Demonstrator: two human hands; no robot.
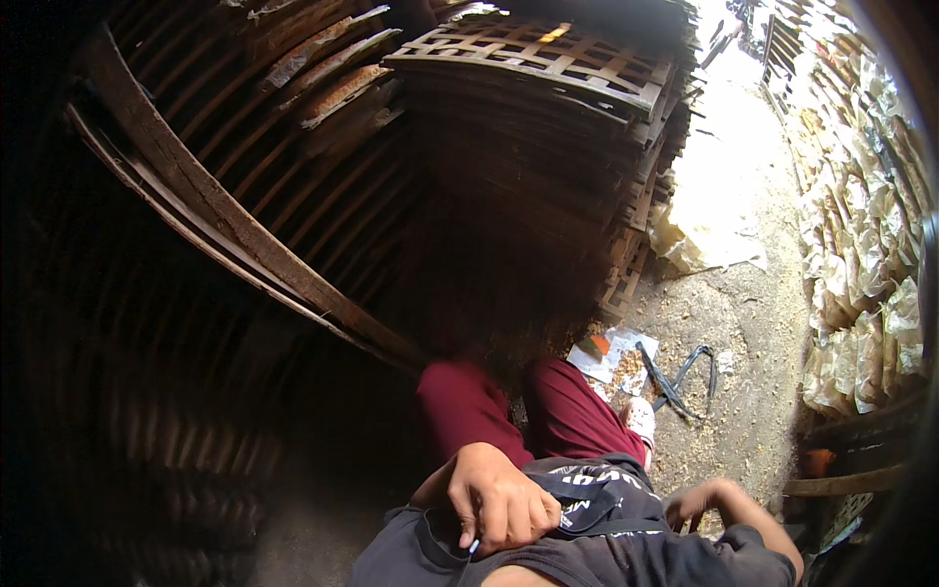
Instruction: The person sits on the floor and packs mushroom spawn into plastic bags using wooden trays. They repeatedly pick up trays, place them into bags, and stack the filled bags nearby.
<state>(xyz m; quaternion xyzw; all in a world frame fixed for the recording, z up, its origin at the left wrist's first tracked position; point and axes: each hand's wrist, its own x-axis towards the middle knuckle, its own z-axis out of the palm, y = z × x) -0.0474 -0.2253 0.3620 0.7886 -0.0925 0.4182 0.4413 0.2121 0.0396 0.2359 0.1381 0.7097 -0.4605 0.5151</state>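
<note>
My left hand (503, 497) is held in front of my belly, its fingers curled in against my dark shirt (626, 563). A small white tip (474, 546) pokes out by the thumb; what the rest of it is stays hidden. Beside the knuckles, a dark strap with white print (585, 507) crosses the shirt. At my right hip, my right hand (691, 503) hangs with bent fingers a little apart, nothing visible in it. Below are my dark red trousers (577, 411) and one white shoe (640, 419).
Wooden slatted racks (528, 68) rise ahead, with a long plank (210, 196) slanting along the left. Near my foot lie a paper sheet with crumbs (626, 367) and black straps (670, 391). Stacked pale, plastic-covered sheets (856, 235) line the right side of the gritty floor (753, 323).
</note>
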